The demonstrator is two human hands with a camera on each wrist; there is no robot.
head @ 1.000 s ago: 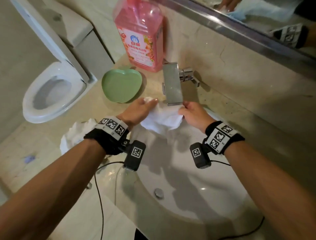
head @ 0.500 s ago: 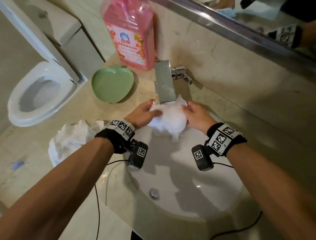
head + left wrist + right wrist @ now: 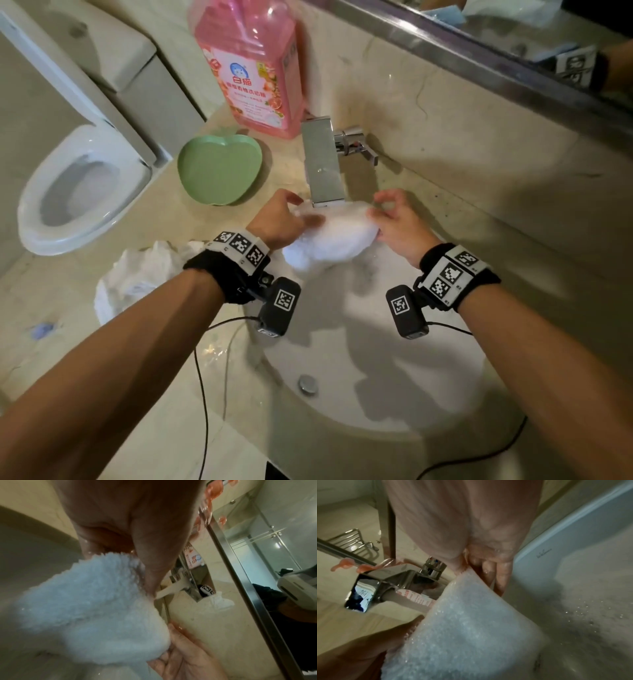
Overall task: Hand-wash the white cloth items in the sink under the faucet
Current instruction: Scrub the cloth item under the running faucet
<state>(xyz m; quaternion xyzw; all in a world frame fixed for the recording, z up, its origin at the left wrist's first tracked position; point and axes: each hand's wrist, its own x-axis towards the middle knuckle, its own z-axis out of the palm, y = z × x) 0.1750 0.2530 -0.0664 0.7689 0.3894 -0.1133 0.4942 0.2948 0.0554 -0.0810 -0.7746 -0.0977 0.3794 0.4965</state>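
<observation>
A fluffy white cloth (image 3: 332, 236) hangs stretched between both hands just under the square chrome faucet (image 3: 322, 164), over the back of the white sink (image 3: 394, 394). My left hand (image 3: 277, 219) grips the cloth's left end, my right hand (image 3: 394, 219) pinches its right end. The left wrist view shows the wet pile of the cloth (image 3: 96, 608) below my curled left hand (image 3: 130, 555), with the right hand (image 3: 185, 654) beneath. From the right wrist, the cloth (image 3: 467, 626) runs from my right hand (image 3: 481, 563) toward the faucet (image 3: 385, 580). A second crumpled white cloth (image 3: 137, 277) lies on the counter at the left.
A pink detergent bottle (image 3: 253, 65) stands behind the faucet, with a green apple-shaped dish (image 3: 219, 169) to its left. An open toilet (image 3: 82, 192) is beyond the counter's left end. A mirror's metal edge (image 3: 479, 58) runs along the back wall. The drain plug (image 3: 307, 383) sits in the basin.
Both hands have shifted the cloth under the faucet, bunching it and then stretching it wider again; the right hand's fingers have lifted and now pinch its edge.
</observation>
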